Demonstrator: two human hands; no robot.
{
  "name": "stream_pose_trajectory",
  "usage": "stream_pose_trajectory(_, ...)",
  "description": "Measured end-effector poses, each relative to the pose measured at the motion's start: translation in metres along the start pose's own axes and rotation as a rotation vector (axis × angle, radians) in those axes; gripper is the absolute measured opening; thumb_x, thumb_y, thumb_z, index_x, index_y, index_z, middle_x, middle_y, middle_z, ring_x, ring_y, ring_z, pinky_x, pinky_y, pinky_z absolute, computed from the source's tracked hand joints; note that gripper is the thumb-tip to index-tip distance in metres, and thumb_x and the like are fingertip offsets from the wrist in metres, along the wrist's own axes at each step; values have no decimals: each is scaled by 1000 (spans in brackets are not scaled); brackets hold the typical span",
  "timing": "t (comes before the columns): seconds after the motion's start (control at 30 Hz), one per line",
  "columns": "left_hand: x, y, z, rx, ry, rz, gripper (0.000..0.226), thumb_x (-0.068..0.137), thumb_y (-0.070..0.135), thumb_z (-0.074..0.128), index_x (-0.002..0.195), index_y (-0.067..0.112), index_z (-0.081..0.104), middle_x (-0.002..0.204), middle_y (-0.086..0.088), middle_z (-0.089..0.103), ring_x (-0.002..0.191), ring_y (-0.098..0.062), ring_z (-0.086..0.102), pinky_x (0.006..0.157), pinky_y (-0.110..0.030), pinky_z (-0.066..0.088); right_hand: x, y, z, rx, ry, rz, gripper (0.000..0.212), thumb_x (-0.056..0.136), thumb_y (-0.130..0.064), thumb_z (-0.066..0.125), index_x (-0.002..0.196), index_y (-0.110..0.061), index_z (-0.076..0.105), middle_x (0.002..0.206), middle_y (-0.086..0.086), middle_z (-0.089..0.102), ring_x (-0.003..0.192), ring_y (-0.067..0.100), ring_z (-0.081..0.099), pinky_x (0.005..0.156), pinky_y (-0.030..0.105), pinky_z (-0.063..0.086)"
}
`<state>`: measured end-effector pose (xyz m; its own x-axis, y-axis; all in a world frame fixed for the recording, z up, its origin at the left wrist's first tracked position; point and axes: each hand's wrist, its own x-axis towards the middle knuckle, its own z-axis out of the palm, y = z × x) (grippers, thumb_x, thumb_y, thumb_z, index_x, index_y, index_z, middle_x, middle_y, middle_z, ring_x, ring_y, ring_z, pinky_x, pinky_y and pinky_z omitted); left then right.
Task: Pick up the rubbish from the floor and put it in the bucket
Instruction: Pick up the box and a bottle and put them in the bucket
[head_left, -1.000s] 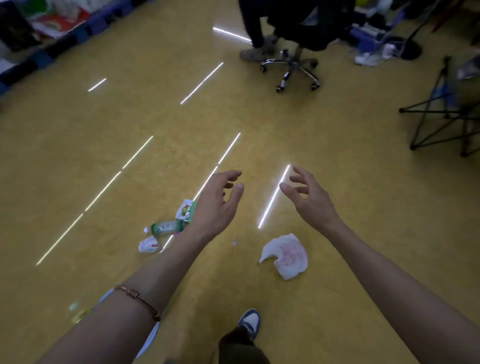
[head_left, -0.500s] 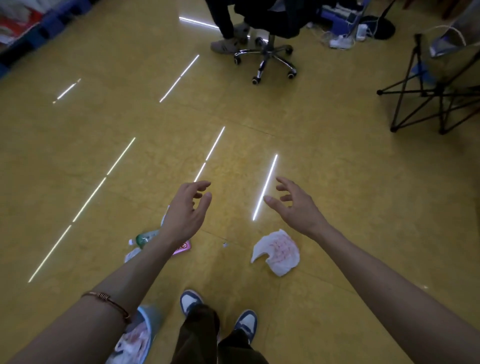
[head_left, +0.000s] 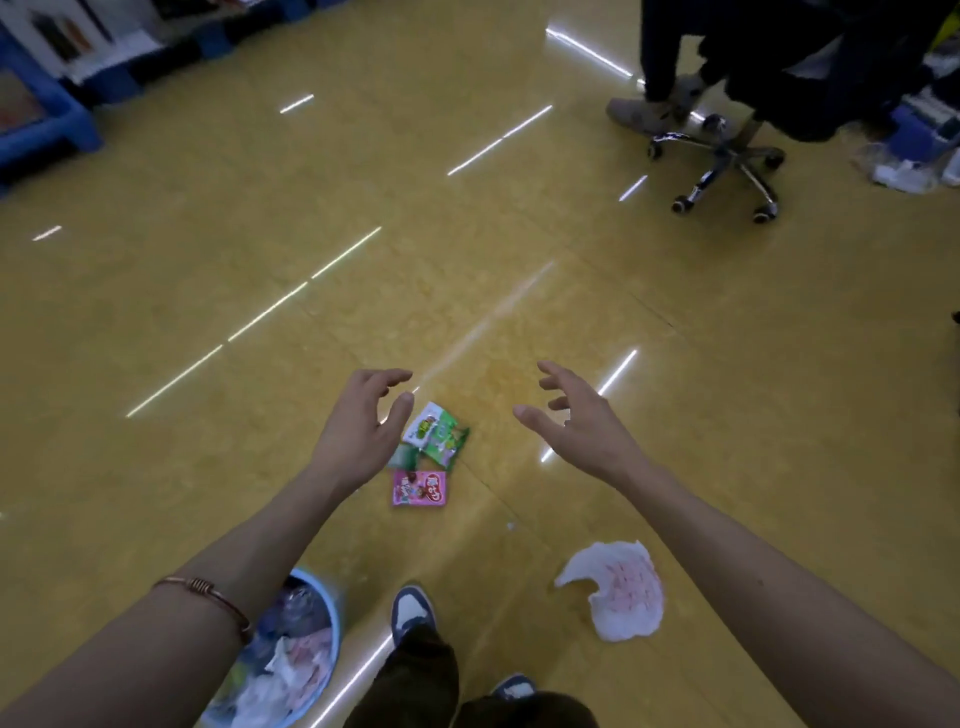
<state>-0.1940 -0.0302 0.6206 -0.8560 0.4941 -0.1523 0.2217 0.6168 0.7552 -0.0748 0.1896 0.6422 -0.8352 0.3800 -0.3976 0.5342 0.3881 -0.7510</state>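
On the yellow floor lie a green and white wrapper (head_left: 439, 432), a pink packet (head_left: 420, 488) just below it, and a crumpled white and pink plastic bag (head_left: 621, 590) to the right. A light blue bucket (head_left: 332, 618) with rubbish inside stands at the lower left, partly hidden by my left forearm. My left hand (head_left: 358, 431) hovers just left of the green wrapper, fingers spread and loosely bent, holding nothing. My right hand (head_left: 582, 421) hovers to the wrapper's right, fingers spread, empty too.
My two shoes (head_left: 413, 613) stand between the bucket and the plastic bag. A person sits on a wheeled office chair (head_left: 719, 161) at the back right. Blue crates (head_left: 47, 104) line the back left wall. Clutter (head_left: 914, 161) lies at the far right.
I have stepped forward and the view has shifted. The green wrapper and pink packet now show between my hands, the bucket shows more fully, and both hands stay spread and empty.
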Motion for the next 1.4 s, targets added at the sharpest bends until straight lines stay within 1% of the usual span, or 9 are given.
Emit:
stream_pose_trajectory(0.37, 30, -56, 16, -71, 113, -206, 35, 98, 29, 40, 129, 16, 51, 117, 6, 46, 100, -6, 47, 87, -24, 38, 100, -8, 47, -93, -225, -59, 75, 84, -51, 62, 148, -28, 29, 143, -3, 43, 117, 14, 49, 87, 29, 44)
stream_pose_trajectory(0.5, 39, -77, 47, -113, 204, -301, 36, 98, 29, 40, 131, 16, 50, 114, 6, 46, 99, -9, 49, 88, -28, 42, 140, 10, 60, -145, -326, -102, 75, 84, -50, 62, 148, -28, 29, 144, -2, 41, 120, 17, 49, 85, 27, 40)
stream_pose_trajectory(0.67, 45, -130, 107, -141, 167, -383, 37, 97, 27, 45, 131, 15, 48, 116, 0, 49, 105, -15, 52, 90, -32, 44, 192, 53, 99, -218, -370, -114, 78, 82, -51, 64, 148, -29, 28, 144, -3, 41, 120, 16, 48, 85, 26, 38)
stream_pose_trajectory(0.77, 58, -174, 137, -131, 163, -373, 40, 96, 30, 46, 134, 19, 45, 123, 0, 49, 109, -13, 50, 88, -29, 44, 223, 84, 137, -234, -396, -136, 79, 82, -51, 65, 148, -28, 27, 143, -2, 41, 121, 17, 48, 86, 27, 39)
stream_pose_trajectory(0.93, 83, -256, 184, -54, 155, -299, 43, 94, 34, 49, 134, 20, 45, 129, -3, 49, 116, -15, 49, 95, -35, 43, 271, 140, 205, -297, -421, -199, 81, 80, -52, 66, 147, -26, 29, 140, 0, 44, 121, 17, 48, 94, 31, 43)
stream_pose_trajectory(1.07, 85, -325, 226, -23, 115, -294, 49, 86, 36, 62, 130, 22, 47, 125, 0, 50, 114, -12, 49, 97, -34, 42, 298, 198, 258, -318, -455, -179, 82, 78, -54, 67, 146, -29, 29, 141, 1, 42, 126, 18, 45, 102, 37, 42)
stream_pose_trajectory(1.2, 84, -388, 268, 38, 16, -301, 58, 80, 46, 66, 130, 27, 42, 127, 0, 47, 116, -14, 48, 97, -37, 43, 330, 254, 300, -415, -449, -183, 87, 77, -56, 66, 148, -28, 25, 148, 6, 33, 134, 21, 36, 99, 28, 32)
stream_pose_trajectory(1.3, 90, -422, 295, 77, -14, -295, 58, 83, 39, 66, 132, 22, 41, 131, -1, 46, 117, -15, 48, 96, -29, 40, 352, 287, 326, -494, -448, -179, 92, 76, -58, 66, 149, -27, 21, 152, 8, 27, 138, 26, 31, 105, 35, 32)
stream_pose_trajectory(1.4, 104, -451, 314, 262, -97, -245, 63, 82, 45, 64, 136, 24, 37, 137, 1, 45, 117, -17, 49, 92, -32, 43, 377, 316, 349, -564, -497, -185, 97, 75, -57, 68, 151, -27, 14, 154, 11, 25, 138, 31, 31, 107, 43, 34)
